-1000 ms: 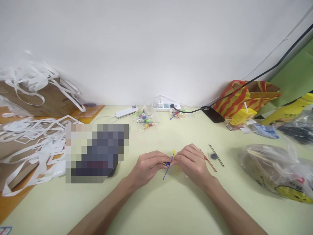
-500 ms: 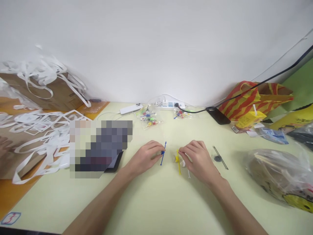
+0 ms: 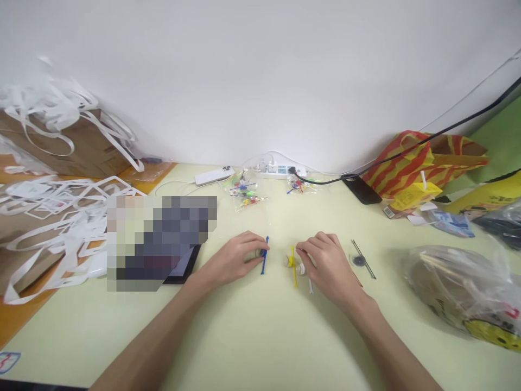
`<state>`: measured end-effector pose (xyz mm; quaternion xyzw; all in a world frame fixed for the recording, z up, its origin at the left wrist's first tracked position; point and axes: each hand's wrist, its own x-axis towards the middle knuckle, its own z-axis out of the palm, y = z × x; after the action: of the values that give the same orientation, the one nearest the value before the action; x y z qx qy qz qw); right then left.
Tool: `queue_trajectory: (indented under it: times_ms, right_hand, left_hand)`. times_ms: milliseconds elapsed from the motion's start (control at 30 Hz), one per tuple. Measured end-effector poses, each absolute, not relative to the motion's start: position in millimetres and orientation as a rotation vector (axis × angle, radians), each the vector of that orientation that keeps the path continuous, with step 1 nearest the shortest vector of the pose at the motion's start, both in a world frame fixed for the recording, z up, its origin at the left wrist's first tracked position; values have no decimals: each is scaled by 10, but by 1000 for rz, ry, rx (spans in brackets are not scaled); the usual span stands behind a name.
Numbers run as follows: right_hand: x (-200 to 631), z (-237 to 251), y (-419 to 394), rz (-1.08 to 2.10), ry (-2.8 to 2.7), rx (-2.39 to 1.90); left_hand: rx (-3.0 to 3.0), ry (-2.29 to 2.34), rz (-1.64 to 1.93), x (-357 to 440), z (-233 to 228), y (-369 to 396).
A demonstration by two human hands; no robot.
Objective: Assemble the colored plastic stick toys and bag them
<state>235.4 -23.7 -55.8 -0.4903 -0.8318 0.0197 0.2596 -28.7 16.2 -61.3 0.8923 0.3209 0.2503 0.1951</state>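
Note:
My left hand (image 3: 233, 258) has its thumb and fingers closed around a blue plastic toy (image 3: 264, 259), a thin rod with pointed ends and a small round part half hidden by the fingers. To the right, my right hand (image 3: 325, 260) hangs low over the table with bent, pinched fingers. Its fingertips are beside the upper end of a yellow toy (image 3: 294, 269) of the same shape; whether they hold anything is hidden. Partly under that hand lies a white toy (image 3: 311, 286). A black rod toy with a round disc (image 3: 359, 261) rests right of my right hand.
Small clear bags of colourful parts (image 3: 246, 195) lie before a power strip (image 3: 277, 171) at the wall. At left are a tablet (image 3: 181, 276), partly blurred, and white straps (image 3: 81, 239). A phone (image 3: 362, 190), a juice carton (image 3: 411, 198) and a plastic-wrapped bundle (image 3: 456, 293) stand right.
The view has shifted slightly. My left hand has drawn the blue toy a little to the left, away from the yellow one. My right hand and the other toys stay nearly in place.

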Motion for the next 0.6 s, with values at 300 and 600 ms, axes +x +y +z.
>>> queue_trajectory:
  times_ms: [300,600]
  right_hand:
    - [2349,-534,-241,37,-2195,-1346]
    - [2311,-508,-261,88,-2189,-1370]
  left_hand:
    - [2499,906,787,-177,-458,54]
    - [2732,858,722,249,-619,-130]
